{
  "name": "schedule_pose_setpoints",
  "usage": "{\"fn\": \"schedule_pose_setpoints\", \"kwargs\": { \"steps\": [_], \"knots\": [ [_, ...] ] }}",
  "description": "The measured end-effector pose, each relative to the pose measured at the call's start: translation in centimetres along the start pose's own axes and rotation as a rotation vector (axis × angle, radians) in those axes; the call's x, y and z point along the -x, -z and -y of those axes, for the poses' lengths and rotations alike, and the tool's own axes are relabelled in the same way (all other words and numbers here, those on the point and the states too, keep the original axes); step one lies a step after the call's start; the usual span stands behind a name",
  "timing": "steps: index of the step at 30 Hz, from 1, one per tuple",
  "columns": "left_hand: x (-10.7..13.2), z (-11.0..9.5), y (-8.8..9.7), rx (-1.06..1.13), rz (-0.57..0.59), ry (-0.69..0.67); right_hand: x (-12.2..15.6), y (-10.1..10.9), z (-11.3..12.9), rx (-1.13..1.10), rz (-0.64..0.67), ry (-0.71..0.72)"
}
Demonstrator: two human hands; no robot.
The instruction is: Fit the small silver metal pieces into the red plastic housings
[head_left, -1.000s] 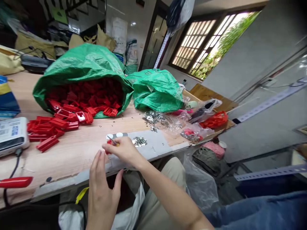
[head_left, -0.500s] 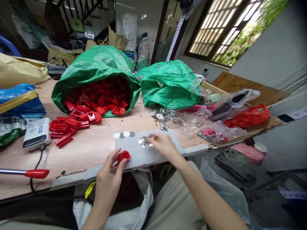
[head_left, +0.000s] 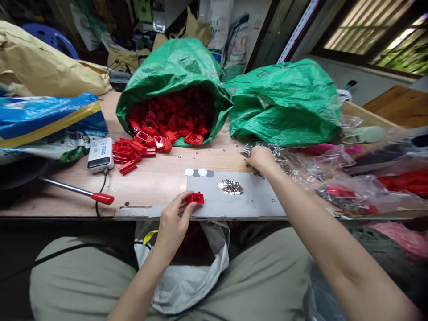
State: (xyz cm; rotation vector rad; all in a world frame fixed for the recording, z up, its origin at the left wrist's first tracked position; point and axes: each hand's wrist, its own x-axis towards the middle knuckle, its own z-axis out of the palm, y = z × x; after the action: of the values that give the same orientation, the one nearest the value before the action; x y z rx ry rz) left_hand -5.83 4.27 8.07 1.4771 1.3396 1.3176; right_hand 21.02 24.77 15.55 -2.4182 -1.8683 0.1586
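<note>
My right grip [head_left: 263, 160] just hopped from the shiny metal pile [head_left: 230, 187] on the grey mat [head_left: 230, 207] to the loose bits by that crinkled clear plastic [head_left: 301, 167]. Fingers are bunched, can't tell if I've got anything. Left grip [head_left: 174, 218] is still pinching the red plastic housing [head_left: 198, 198] over the mat's left side, so I'd say it's parked while the right works the bits.
</note>
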Motion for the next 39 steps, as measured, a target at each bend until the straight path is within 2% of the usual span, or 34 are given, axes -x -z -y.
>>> {"fn": "schedule_pose_setpoints", "kwargs": {
  "steps": [3, 5, 7, 10, 12, 14, 16, 21, 24, 26, 28, 29, 33, 34, 36, 39],
  "knots": [
    [0.0, 0.0, 0.1, -0.018, -0.02, -0.029, 1.3, 0.9, -0.3, -0.174, -0.05, 0.11],
    [0.1, 0.0, -0.1, -0.019, -0.049, -0.044, 3.8, 1.1, -0.2, -0.253, -0.066, 0.168],
    [0.4, 0.0, -0.4, -0.002, -0.112, -0.047, 7.5, 0.7, 0.5, -0.376, -0.05, 0.216],
    [1.0, -0.5, -0.8, -0.003, -0.21, -0.06, 13.8, -1.1, 2.3, -0.929, 0.052, 0.256],
    [1.5, -1.1, -0.8, -0.056, -0.235, -0.111, 17.3, -2.6, 3.7, -1.059, 0.033, 0.24],
    [1.8, -1.7, -0.7, -0.127, -0.239, -0.181, 19.6, -3.7, 4.8, -1.053, -0.033, 0.228],
    [1.9, -2.2, -0.6, -0.189, -0.245, -0.244, 20.8, -4.5, 5.4, -0.993, -0.087, 0.246],
    [1.7, -2.4, -0.5, -0.305, -0.26, -0.38, 21.3, -4.6, 5.1, -0.848, -0.204, 0.397],
    [1.7, -2.5, -0.6, -0.325, -0.247, -0.414, 21.5, -4.3, 4.8, -0.807, -0.189, 0.489],
    [1.8, -2.6, -0.5, -0.326, -0.235, -0.428, 21.5, -4.2, 4.7, -0.827, -0.151, 0.498],
    [1.9, -2.7, -0.5, -0.333, -0.234, -0.446, 21.2, -4.2, 4.7, -0.919, -0.065, 0.407],
    [1.9, -2.7, -0.4, -0.335, -0.236, -0.455, 21.0, -4.2, 4.6, -0.995, 0.032, 0.333],
    [2.0, -3.0, -0.1, -0.316, -0.233, -0.497, 20.0, -4.3, 3.9, -1.34, 0.666, 0.06],
    [2.0, -3.0, 0.0, -0.301, -0.228, -0.496, 19.8, -4.2, 3.6, -1.4, 0.771, 0.031],
    [2.1, -3.0, 0.1, -0.254, -0.202, -0.466, 19.6, -3.9, 3.1, -1.468, 0.845, 0.023],
    [2.2, -3.1, 0.2, -0.173, -0.142, -0.396, 19.8, -3.4, 2.7, -1.426, 0.795, 0.084]
  ]
}}
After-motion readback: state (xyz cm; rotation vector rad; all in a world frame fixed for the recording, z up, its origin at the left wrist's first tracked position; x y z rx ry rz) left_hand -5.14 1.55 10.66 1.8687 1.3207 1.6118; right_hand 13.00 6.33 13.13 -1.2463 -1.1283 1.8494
